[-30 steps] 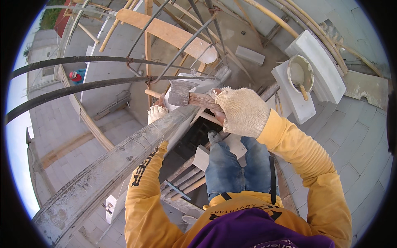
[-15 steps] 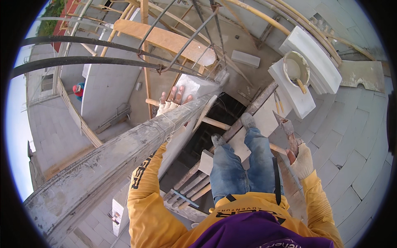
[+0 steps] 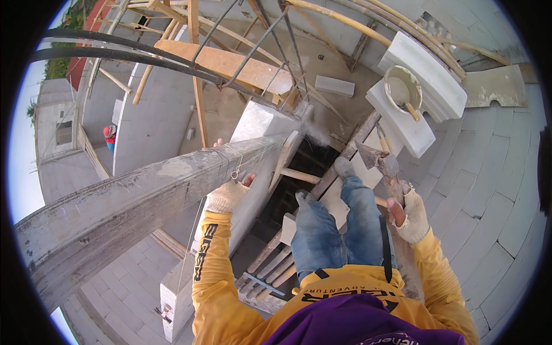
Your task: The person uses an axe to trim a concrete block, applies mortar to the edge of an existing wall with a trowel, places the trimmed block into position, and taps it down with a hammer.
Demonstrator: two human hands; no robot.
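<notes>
My left hand (image 3: 226, 196), in a fingerless knitted glove, is closed around a long grey, mortar-stained beam (image 3: 144, 187). Its fingertips show over the far side and the thumb on the near side. Thin wire is looped around the beam there. The beam's far end rests against a white block (image 3: 261, 121) below the steel bars. In my gloved right hand (image 3: 411, 215) is a hatchet (image 3: 380, 161), gripped by its handle, with its broad, worn head pointing up and left. A little dust hangs beside the block and beam end.
Steel reinforcing bars (image 3: 253, 54) rise at the upper left. A mortar bucket (image 3: 402, 89) with a trowel stands on white blocks at the right. My feet are on a narrow platform beside a dark gap (image 3: 310, 158). Another person (image 3: 109, 135) is far left, below.
My left hand has drawn back from the block and wraps the beam nearer me. The beam's near end has swung up in the picture. The hatchet has moved up and left; dust has appeared.
</notes>
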